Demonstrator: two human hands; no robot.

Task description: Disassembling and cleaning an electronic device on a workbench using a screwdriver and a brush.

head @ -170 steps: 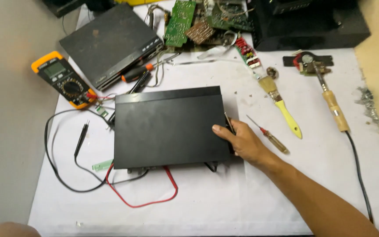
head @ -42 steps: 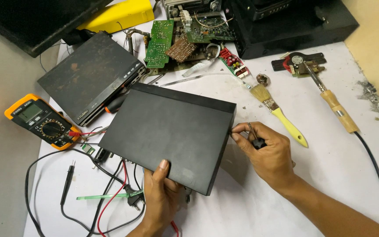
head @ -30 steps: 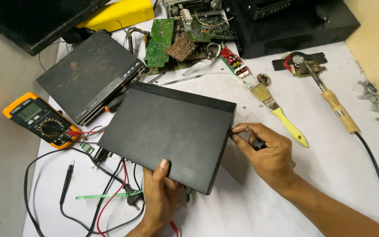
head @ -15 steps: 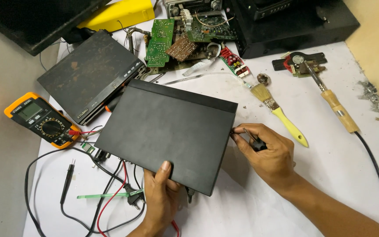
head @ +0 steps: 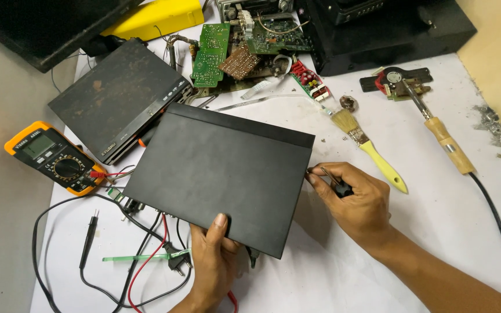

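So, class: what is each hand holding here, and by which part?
The left hand grips the black box by its near edge, thumb on top. The right hand holds a small screwdriver by its dark handle, tip at the box's right side.

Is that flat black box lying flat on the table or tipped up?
Tipped: the left hand lifts the black box near edge off the table.

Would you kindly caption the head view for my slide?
Left hand steadies a flat black case while right hand works a screwdriver at its side.
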